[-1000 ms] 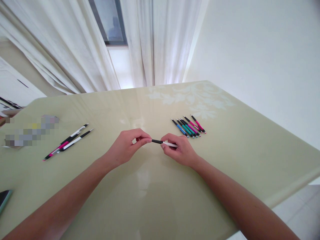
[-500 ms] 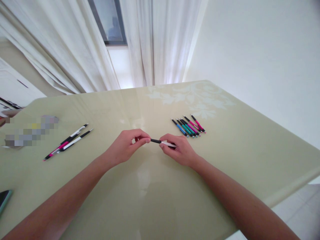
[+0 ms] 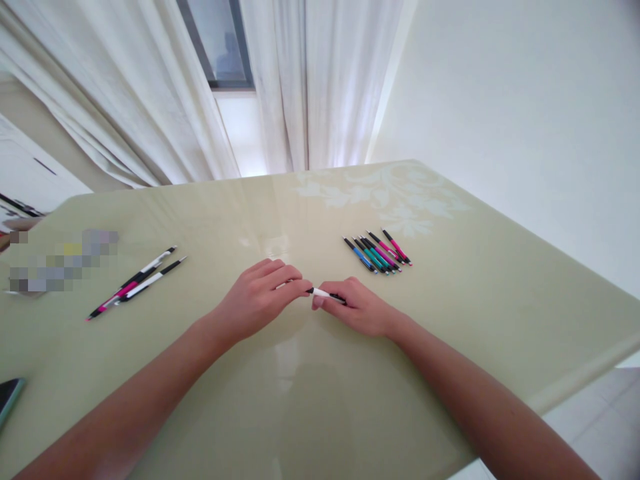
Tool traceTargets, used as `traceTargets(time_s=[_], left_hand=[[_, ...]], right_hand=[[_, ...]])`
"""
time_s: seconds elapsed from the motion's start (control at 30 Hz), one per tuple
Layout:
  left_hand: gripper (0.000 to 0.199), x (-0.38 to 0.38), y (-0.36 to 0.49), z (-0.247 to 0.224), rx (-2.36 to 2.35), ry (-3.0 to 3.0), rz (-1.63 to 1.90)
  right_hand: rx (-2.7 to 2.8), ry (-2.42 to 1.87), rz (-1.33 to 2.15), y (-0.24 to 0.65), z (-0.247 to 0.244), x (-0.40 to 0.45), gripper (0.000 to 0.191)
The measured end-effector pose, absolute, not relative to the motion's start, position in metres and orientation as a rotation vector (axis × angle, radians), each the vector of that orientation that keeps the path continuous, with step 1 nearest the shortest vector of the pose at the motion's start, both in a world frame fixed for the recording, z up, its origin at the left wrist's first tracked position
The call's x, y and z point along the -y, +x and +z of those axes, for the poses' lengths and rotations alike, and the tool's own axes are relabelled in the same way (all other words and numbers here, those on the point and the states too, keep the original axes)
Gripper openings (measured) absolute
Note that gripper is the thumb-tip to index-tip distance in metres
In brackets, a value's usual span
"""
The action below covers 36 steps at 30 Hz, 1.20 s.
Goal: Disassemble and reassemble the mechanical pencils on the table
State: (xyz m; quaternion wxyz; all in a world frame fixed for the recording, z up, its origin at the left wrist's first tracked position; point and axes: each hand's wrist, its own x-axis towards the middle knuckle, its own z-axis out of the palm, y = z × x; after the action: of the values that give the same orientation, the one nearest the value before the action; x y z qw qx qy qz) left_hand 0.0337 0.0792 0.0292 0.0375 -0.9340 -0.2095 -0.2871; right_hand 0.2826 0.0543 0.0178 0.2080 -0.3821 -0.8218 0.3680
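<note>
The left hand and right hand both pinch a black-and-white pen between them over the counter, though the left hides one end, so its exact hold is hard to tell. Coloured pens lie beyond the right hand.

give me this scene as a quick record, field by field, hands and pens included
held item: slim black-and-white pen
left hand: closed around one end, hiding it
right hand: grips its white barrel
left pens: slim black, white and pink pens, clustered
right pens: slim black-gripped pens with blue, green, purple and pink barrels, slanting alike
surface: glossy pale-green table
</note>
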Motion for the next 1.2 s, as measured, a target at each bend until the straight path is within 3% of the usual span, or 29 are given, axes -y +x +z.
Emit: traceTargets(time_s=[0.1, 0.27, 0.4, 0.53, 0.77, 1.0, 1.2], left_hand=[[0.015, -0.079, 0.033, 0.026, 0.663, -2.872, -0.825], [0.022, -0.076, 0.041, 0.022, 0.961, -3.046, -0.867], [0.025, -0.076, 0.045, 0.024, 1.224, -3.233, -0.899], [0.018, -0.075, 0.045, 0.028, 1.366, -3.286, -0.988], [0.028, -0.074, 0.041, 0.04, 1.453, -3.287, -1.087], [0.038, -0.083, 0.026, 0.063, 1.621, -3.255, -0.891], [0.033, -0.085, 0.023, 0.062, 1.559, -3.216, -0.992]], right_hand=[[2.396, -1.085, 0.917, 0.283, 0.017, -0.055, 0.036], [2.595, -1.243, 0.392, 0.282, 0.015, -0.056, 0.036], [2.649, -1.233, 0.262, 0.284, 0.016, -0.055, 0.036], [2.584, -1.226, 0.39, 0.286, 0.018, -0.055, 0.037], [2.337, -1.061, 0.855, 0.291, 0.027, -0.053, 0.042], [2.265, -1.097, 0.909, 0.291, 0.025, -0.053, 0.042], [2.253, -1.106, 0.935, 0.29, 0.026, -0.053, 0.043]])
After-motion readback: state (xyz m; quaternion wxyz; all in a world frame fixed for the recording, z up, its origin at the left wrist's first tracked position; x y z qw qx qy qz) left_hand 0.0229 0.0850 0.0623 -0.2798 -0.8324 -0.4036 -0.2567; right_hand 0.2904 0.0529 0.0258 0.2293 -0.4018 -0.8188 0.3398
